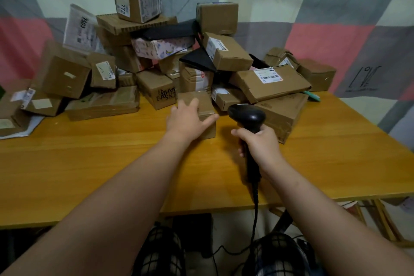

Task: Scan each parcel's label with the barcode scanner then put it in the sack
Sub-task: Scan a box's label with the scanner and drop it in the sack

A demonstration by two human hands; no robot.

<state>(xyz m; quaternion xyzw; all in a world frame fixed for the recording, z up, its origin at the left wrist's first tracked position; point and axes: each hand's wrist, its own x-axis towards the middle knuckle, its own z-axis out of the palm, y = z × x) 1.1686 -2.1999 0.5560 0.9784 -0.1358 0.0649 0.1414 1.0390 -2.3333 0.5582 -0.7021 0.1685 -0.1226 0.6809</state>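
Now L hand (189, 120) is laying spread fingers (193, 105) on small box (205, 102) at front of pile (156, 51); R hand (261, 143) is gripping scanner (247, 116). Label isn't showing, prob. needs turning up next.

The one view comes from a camera on the person's head, facing forward and tilted down across the table (89, 163). Both forearms (107, 215) run in from the bottom corners, so the left hand (187, 122) and the right hand (259, 141), gripping the barcode scanner (248, 116), sit close, near mid-frame. The pile of parcels (161, 47) lies farther off on the table's far side, a patchwork cloth (336, 6) behind it. The wide lens bows the table's edges; the knees (161, 251) show below the near edge.
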